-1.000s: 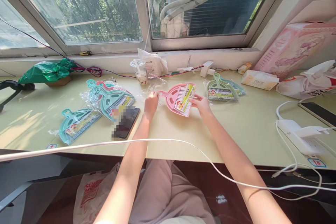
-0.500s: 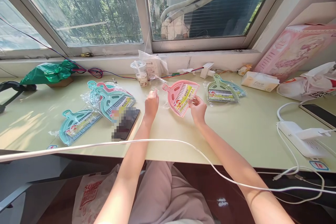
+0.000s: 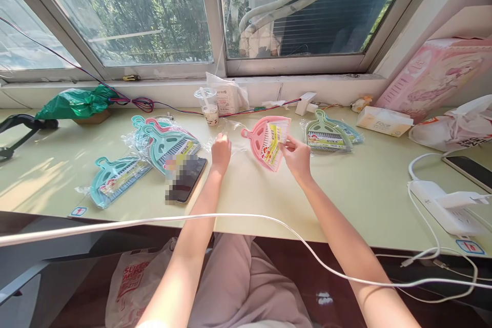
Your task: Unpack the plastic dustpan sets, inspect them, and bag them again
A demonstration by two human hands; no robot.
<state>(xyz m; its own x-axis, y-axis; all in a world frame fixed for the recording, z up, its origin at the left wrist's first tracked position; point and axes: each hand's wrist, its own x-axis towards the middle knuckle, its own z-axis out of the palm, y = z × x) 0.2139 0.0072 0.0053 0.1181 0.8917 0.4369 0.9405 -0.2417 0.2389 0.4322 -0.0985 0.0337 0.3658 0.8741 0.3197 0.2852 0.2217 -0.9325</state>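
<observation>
My right hand (image 3: 296, 156) pinches the right edge of a pink dustpan and brush set (image 3: 265, 142), which has a yellow-green label and its handle pointing left. To the left of it, my left hand (image 3: 222, 151) is closed on a clear plastic bag (image 3: 234, 138), crumpled and hard to see. Wrapped teal and pink sets (image 3: 163, 146) overlap at the left, with another teal set (image 3: 117, 182) lower down. A green set (image 3: 326, 136) and a blue one (image 3: 351, 130) lie wrapped to the right.
A phone (image 3: 187, 180) lies left of my left forearm. A drink cup (image 3: 209, 107) stands near the window sill. At right are a tissue box (image 3: 384, 121), a power strip (image 3: 442, 207) and another phone (image 3: 469, 170). A white cable (image 3: 246, 214) crosses in front.
My right hand has shifted slightly right, and the label and brush on the pink set now look narrower and more turned. My left hand stays closed beside it. The view has shifted slightly.
</observation>
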